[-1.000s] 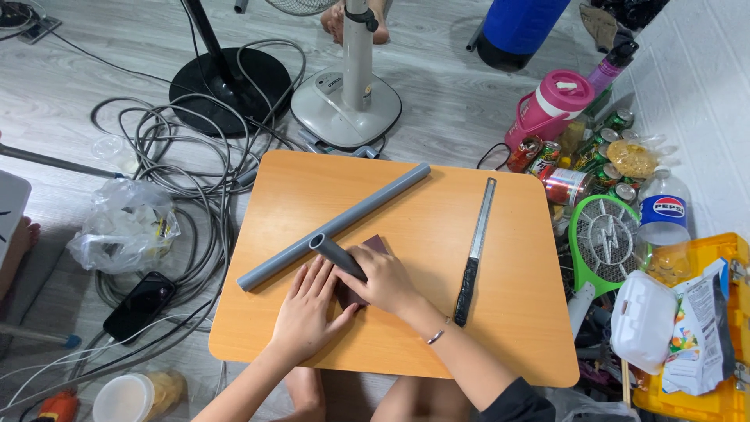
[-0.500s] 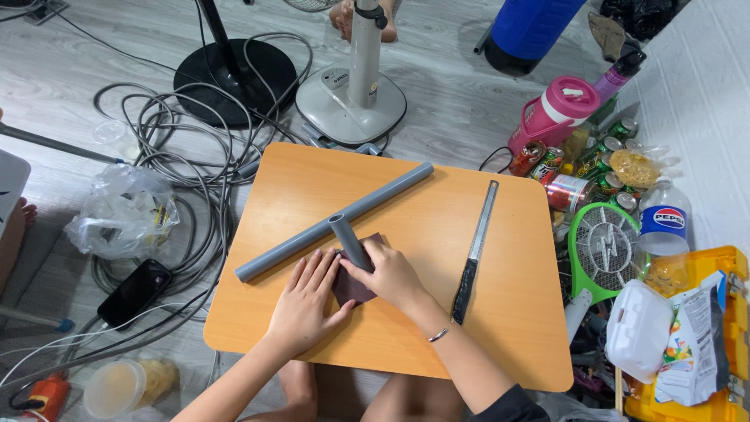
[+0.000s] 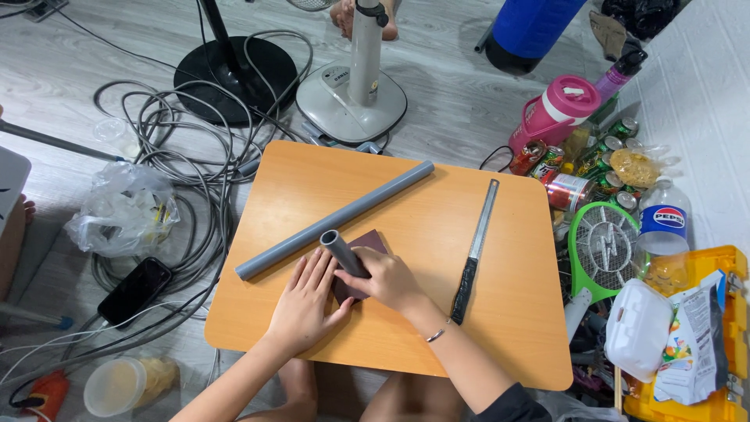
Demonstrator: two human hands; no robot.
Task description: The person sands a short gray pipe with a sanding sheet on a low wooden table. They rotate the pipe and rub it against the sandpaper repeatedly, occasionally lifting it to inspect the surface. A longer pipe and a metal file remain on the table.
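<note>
Your right hand [image 3: 388, 279] grips the short grey plastic pipe [image 3: 342, 252] on the dark-red sandpaper sheet [image 3: 367, 244]; left hand [image 3: 306, 303] flat, pinning the sheet. Sanding underway; long grey pipe [image 3: 334, 219] at 11 o'clock untouched.

A low orange-topped table [image 3: 500, 227] is sitting on a pale grey wood-grain floor [image 3: 445, 86]. A white brick-patterned wall [image 3: 703, 101] is running along the right. Two fan bases, one black [image 3: 234, 74] and one white [image 3: 351, 98], are standing at the far side, with grey cables [image 3: 164, 156] sprawling left under even, soft light.
</note>
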